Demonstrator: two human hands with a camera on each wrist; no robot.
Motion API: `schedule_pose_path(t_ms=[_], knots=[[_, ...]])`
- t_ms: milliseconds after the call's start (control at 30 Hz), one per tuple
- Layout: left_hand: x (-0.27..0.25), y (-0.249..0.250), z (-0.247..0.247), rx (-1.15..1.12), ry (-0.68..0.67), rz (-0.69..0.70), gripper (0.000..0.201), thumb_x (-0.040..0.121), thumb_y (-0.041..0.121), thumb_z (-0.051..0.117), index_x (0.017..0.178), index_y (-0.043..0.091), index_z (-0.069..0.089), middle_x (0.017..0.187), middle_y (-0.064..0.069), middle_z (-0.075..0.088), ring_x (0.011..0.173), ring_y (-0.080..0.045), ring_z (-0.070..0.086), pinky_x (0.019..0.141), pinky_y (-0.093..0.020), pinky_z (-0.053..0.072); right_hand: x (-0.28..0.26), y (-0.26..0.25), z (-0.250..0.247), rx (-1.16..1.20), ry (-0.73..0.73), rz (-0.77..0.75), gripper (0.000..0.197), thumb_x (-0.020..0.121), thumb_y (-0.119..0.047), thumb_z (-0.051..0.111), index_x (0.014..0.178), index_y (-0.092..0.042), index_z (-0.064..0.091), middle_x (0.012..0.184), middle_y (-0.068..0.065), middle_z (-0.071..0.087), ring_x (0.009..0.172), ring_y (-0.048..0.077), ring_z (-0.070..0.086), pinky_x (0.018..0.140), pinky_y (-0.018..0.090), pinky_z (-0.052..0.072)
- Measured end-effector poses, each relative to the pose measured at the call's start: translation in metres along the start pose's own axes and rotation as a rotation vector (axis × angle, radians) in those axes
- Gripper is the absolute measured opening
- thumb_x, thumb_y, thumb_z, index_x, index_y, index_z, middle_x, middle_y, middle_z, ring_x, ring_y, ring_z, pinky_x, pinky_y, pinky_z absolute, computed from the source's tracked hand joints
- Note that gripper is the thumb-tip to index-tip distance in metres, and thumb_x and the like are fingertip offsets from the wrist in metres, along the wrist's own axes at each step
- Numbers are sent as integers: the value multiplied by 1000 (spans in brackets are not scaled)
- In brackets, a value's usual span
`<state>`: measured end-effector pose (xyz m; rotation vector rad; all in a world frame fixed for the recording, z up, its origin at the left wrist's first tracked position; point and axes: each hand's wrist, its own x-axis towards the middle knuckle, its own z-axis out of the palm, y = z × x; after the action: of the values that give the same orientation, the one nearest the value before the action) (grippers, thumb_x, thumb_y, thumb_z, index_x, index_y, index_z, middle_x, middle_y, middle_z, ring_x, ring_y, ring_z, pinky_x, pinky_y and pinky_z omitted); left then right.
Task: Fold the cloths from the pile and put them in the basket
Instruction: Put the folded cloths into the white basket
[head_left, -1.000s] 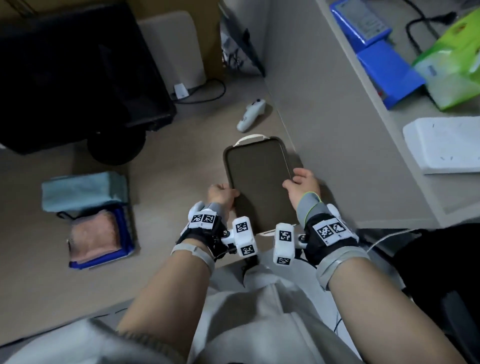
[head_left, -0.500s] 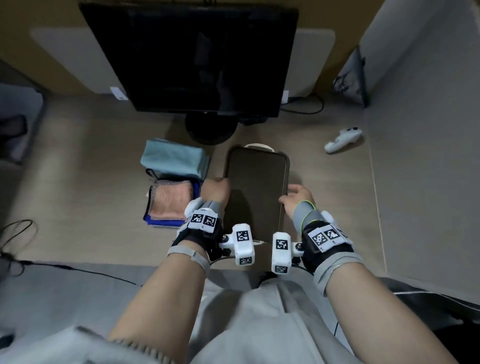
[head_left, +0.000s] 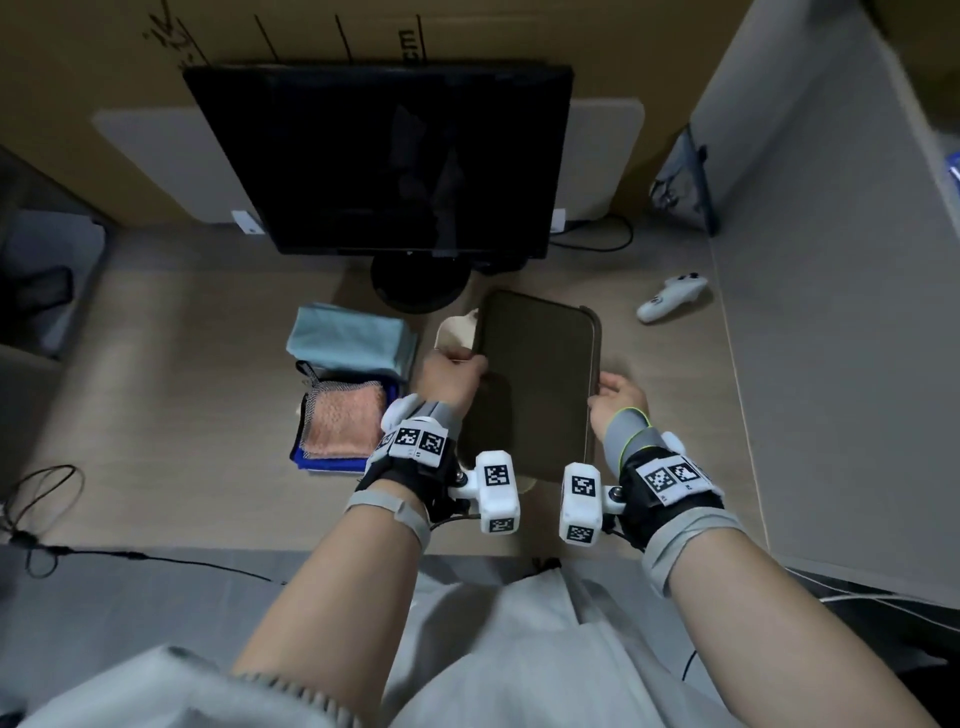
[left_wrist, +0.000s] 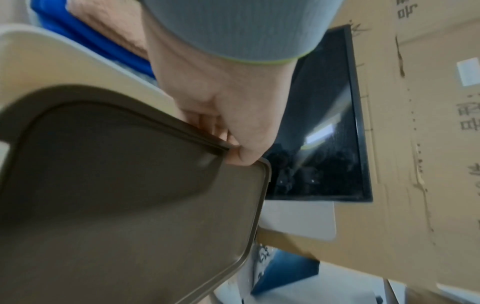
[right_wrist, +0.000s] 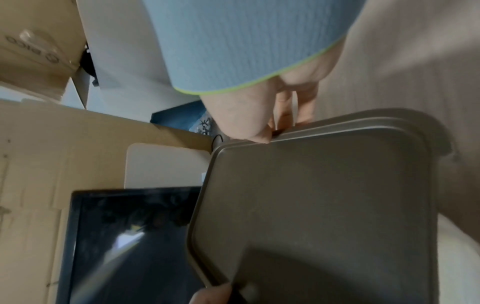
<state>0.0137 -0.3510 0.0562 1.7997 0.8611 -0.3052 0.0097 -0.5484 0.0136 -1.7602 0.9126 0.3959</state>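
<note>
You've tipped the brown lid (head_left: 537, 384) up off the cream basket (head_left: 457, 335) beside the monitor (head_left: 384, 161); left hand (head_left: 449, 376) and right hand (head_left: 618, 400) each grip an edge. Basket's opening for cloths.

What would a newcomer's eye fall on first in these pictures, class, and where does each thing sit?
First, the dark lid at the middle of the desk, gripped on its long edges by the left hand and the right hand, tilted up off the cream basket. Next, the black monitor behind it. Then the folded cloths stacked to the left.
</note>
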Motion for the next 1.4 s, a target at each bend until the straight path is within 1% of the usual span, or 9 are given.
schedule_pose_path(t_ms=[233,333,567,667,800,967,1133,1267,1400], knots=[[-41,-5,99,181,-263,69,39,85,15,59,123,10,59,110,-5,64,104,-26,62,97,-36,49,24,41,-99,31,13,140,37,77,-40,62,96,-10,72,86,9,60,79,27,57,78,32,48],[-65,-12,130,126,-385,-5,39,82,18,59,120,15,52,106,3,60,97,-22,61,90,-31,50,79,109,-124,67,-9,247,69,49,-61,61,104,-20,70,107,-3,68,97,21,63,94,34,46],[-62,-34,162,40,-429,-119,79,77,29,68,148,12,37,144,-4,47,133,-27,45,114,-43,34,8,75,-145,162,-12,142,61,87,-37,61,139,-8,48,143,5,47,133,23,43,107,28,28],[-59,-30,150,-88,-406,-133,60,79,23,66,135,11,49,111,-5,65,102,-20,61,85,-31,47,7,81,-134,214,-23,117,54,91,-24,61,140,-8,46,143,4,47,133,20,43,99,22,28],[-57,-17,112,-225,-361,-91,22,97,6,47,118,11,46,80,-3,56,60,-12,62,64,-27,49,3,58,-91,229,-89,93,44,86,-23,66,129,-13,58,116,6,61,107,18,57,91,28,43],[-35,-13,30,-301,-172,19,14,98,10,48,108,9,57,77,-5,62,61,-18,64,58,-24,48,-24,-2,-13,218,-235,-43,7,89,-14,60,83,-17,60,82,6,64,49,9,51,33,14,30],[0,-29,-65,-356,154,23,10,91,16,56,91,17,66,70,-6,67,55,-17,59,50,-24,49,-56,-52,70,211,-407,-150,5,89,-8,59,93,-7,61,75,8,63,49,16,57,43,22,45],[42,-64,-144,-284,314,-71,21,84,22,59,102,18,69,102,-7,73,97,-26,67,91,-39,54,-85,-66,161,108,-577,-111,9,90,-4,59,95,-11,62,79,7,65,65,19,63,55,22,51],[79,-96,-207,-174,287,-262,66,79,45,72,131,9,52,127,-11,60,115,-26,58,96,-30,44,-92,-56,252,-145,-561,-117,43,83,-22,71,122,-8,59,109,5,63,98,19,59,89,29,50]])
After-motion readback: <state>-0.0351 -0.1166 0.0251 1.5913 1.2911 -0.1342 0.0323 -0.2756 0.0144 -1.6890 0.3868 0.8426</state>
